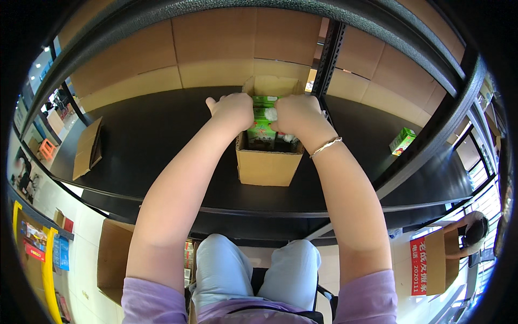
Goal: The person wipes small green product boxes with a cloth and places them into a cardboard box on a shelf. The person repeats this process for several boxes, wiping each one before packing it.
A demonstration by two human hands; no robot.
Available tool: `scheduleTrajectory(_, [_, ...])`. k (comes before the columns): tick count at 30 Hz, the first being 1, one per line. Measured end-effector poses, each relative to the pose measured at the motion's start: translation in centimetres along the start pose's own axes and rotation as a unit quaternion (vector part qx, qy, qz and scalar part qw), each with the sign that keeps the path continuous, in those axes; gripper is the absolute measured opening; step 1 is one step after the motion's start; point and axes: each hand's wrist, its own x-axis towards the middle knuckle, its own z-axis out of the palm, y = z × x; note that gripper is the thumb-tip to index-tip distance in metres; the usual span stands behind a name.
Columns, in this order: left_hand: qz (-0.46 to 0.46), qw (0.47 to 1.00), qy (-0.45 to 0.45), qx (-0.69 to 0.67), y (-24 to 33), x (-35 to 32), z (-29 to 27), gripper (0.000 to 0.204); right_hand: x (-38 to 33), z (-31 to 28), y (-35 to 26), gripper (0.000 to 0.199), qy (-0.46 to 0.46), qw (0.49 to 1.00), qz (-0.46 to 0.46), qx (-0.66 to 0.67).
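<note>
An open brown cardboard box (pixel 270 168) stands on the black shelf in front of me, with its far flap raised. Inside it are green cartons (pixel 262 134) with printed sides, along with some crumpled white material (pixel 271 114). My left hand (pixel 234 112) bends over the left wall of the box, its fingers curled and its little finger sticking out; the fingertips are hidden. Over the right wall, my right hand (pixel 302 116) is closed against the contents beside the white material. What its fingers hold cannot be made out.
A green-and-white carton (pixel 402 141) lies on the shelf to the right, past a dark metal post (pixel 328 59). Folded cardboard (pixel 88 148) stands at the shelf's left end. Below left is a larger open box (pixel 114 262). Another person (pixel 468 235) is at the lower right by a box.
</note>
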Motion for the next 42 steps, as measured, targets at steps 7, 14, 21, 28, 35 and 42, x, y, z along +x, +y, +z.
scheduleTrajectory(7, [0.004,0.999,0.034,-0.027,0.2,-0.4,0.1,0.025,0.0,-0.3,-0.1,0.029,-0.014,1.0,0.008,-0.022])
scheduleTrajectory(14, [-0.008,1.0,-0.005,-0.001,-0.1,0.4,0.4,0.04,0.4,0.7,-0.3,0.03,-0.01,0.998,-0.003,-0.067])
scheduleTrajectory(21, [0.009,0.999,-0.007,-0.041,-0.1,-0.1,0.1,0.042,-0.2,0.8,-0.3,0.029,0.006,0.998,-0.021,-0.061])
scheduleTrajectory(28, [0.174,0.902,0.363,-0.159,-2.6,-0.7,2.7,0.029,-3.1,1.6,2.1,0.04,0.31,0.906,0.109,0.266])
scheduleTrajectory(35, [0.284,0.807,0.404,-0.324,-5.9,-5.3,4.8,0.007,-6.1,9.7,4.8,0.059,0.306,0.808,0.236,0.445])
scheduleTrajectory(42, [0.297,0.762,0.374,-0.437,-9.4,-11.5,4.5,0.004,-8.4,8.1,2.8,0.038,0.411,0.776,0.118,0.463])
